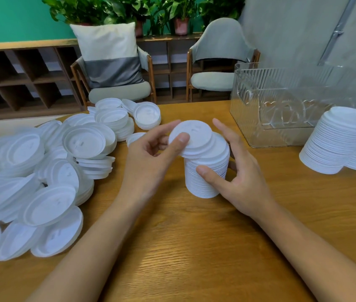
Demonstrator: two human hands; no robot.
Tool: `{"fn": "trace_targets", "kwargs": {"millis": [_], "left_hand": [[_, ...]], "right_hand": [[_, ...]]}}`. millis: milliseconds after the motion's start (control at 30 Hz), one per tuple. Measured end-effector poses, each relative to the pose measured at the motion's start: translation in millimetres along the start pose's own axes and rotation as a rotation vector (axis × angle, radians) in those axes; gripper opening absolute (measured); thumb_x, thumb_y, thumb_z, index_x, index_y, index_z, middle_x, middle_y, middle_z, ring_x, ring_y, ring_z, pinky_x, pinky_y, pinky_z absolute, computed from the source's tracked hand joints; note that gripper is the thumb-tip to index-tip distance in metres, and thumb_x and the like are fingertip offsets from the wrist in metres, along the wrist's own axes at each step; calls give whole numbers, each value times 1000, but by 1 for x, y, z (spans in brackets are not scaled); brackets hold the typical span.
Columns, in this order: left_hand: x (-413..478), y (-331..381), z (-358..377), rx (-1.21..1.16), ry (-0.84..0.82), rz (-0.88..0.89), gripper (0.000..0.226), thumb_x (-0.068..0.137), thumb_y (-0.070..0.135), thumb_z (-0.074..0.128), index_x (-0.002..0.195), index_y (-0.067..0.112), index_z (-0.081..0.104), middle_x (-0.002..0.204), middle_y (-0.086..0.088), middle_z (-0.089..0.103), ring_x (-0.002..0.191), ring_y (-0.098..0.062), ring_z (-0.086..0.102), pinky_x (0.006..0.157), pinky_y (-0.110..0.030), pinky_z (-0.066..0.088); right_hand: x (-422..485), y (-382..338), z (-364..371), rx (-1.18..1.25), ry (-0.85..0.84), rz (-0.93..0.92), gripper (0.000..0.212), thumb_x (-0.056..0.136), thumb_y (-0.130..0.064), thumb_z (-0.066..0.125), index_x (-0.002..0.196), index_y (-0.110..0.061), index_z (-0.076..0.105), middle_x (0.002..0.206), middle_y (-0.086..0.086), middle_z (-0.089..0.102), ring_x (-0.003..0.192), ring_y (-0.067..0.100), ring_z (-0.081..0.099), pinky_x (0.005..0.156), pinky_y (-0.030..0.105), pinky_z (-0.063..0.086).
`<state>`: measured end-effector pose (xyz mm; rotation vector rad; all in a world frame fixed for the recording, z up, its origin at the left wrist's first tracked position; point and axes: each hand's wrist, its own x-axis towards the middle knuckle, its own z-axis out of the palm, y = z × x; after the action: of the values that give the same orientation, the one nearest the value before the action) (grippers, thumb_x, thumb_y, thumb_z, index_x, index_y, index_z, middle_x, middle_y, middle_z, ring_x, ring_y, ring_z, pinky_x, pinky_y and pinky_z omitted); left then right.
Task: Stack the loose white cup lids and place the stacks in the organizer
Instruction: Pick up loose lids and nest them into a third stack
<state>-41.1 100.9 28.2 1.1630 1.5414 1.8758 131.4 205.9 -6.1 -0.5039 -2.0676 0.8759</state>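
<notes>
A tall stack of white cup lids (205, 177) stands on the wooden table (194, 247) in the middle. My right hand (238, 177) grips its side, thumb on the front and fingers round the back. My left hand (151, 155) pinches a single white lid (194, 136) by its left rim, tilted over the top of the stack. A big pile of loose white lids (42, 171) covers the table's left side. The clear plastic organizer (281, 105) sits at the back right, with nothing in it that I can see.
Two finished stacks of lids (342, 140) stand at the right edge, beside the organizer. Behind the table are two chairs (214, 81), one with a cushion, a low wooden shelf unit and potted plants.
</notes>
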Motion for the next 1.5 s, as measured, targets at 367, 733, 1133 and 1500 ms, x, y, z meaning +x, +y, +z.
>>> {"fn": "trace_targets", "kwargs": {"millis": [367, 733, 1133, 1500], "left_hand": [[-4, -10, 5, 296, -20, 45, 50, 75, 69, 74, 109, 33, 72, 70, 14, 48, 66, -6, 46, 64, -19, 40], [-7, -3, 4, 151, -142, 76, 56, 82, 22, 89, 134, 22, 68, 126, 7, 73, 124, -8, 65, 103, -30, 54], [-8, -10, 7, 280, -159, 121, 56, 80, 42, 85, 132, 27, 67, 129, 9, 68, 123, -9, 63, 96, -29, 55], [20, -52, -38, 1018, 9, 272, 43, 98, 10, 65, 141, 12, 63, 146, -5, 60, 136, -23, 55, 112, -41, 46]], "right_hand": [[0, 0, 2, 9, 4, 3, 77, 87, -54, 73, 154, -35, 41, 148, -23, 49, 140, 9, 49, 106, 48, 52], [-1, -3, 2, 69, -21, 9, 86, 85, -53, 76, 158, -41, 32, 147, -31, 47, 137, 5, 52, 104, 32, 53], [-5, -3, -1, 27, -73, 30, 74, 89, -52, 77, 152, -36, 42, 144, -24, 53, 134, 2, 52, 104, 33, 52], [-2, -1, -3, -51, -65, 75, 77, 81, -63, 77, 146, -53, 37, 140, -46, 42, 132, -14, 44, 105, 31, 48]]}}
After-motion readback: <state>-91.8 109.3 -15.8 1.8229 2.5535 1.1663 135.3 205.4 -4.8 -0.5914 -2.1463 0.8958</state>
